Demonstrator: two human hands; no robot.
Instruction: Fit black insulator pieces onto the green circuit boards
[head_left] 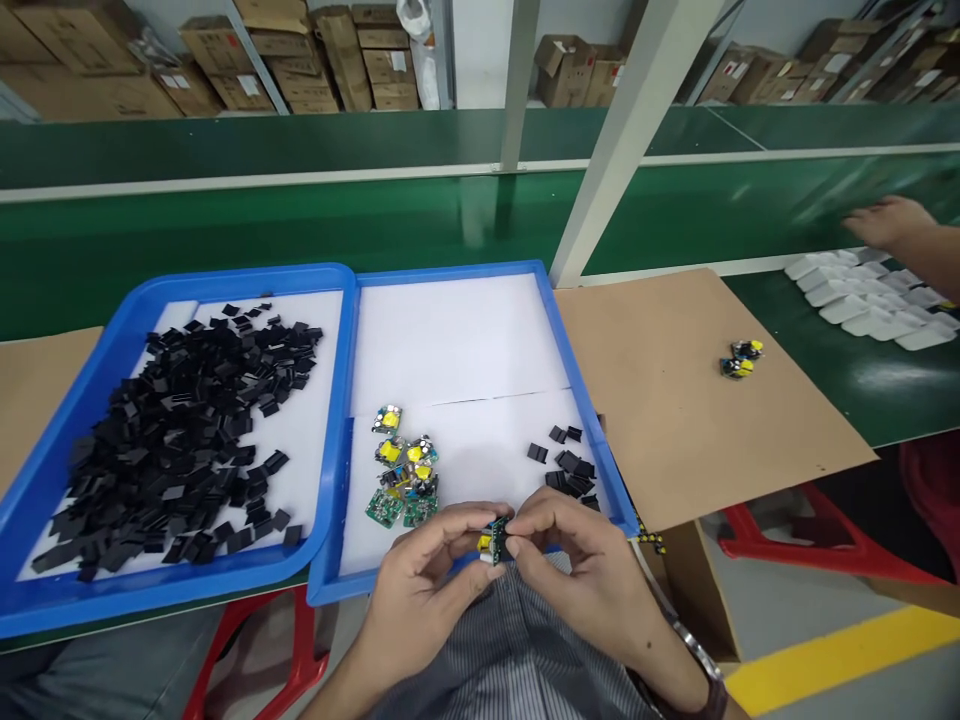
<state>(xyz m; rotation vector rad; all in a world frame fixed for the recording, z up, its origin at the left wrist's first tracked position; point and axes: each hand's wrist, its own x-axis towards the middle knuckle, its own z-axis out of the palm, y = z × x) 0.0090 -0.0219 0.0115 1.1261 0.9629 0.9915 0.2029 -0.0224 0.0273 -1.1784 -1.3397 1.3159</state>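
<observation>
left hand (431, 572) at nine o'clock, right hand (576, 562) at three, both are pinching! the small dark-and-yellow circuit board (492, 541) is sitting between them, neither nearer, long axis seemingly running twelve to six.

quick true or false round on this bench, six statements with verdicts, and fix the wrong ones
1. The left hand and the right hand meet at one small circuit board. True.
2. A metal band sits on the left wrist. False: the metal band is on the right wrist.
3. Black pieces lie in both the left tray and the right tray. True.
4. The boards in the right tray stand in a neat row. False: those boards lie in a loose cluster.
5. Two more boards lie on the brown cardboard. True.
6. A co-worker's hand reaches in at the far left. False: the co-worker's hand is at the upper right, near white containers.
</observation>
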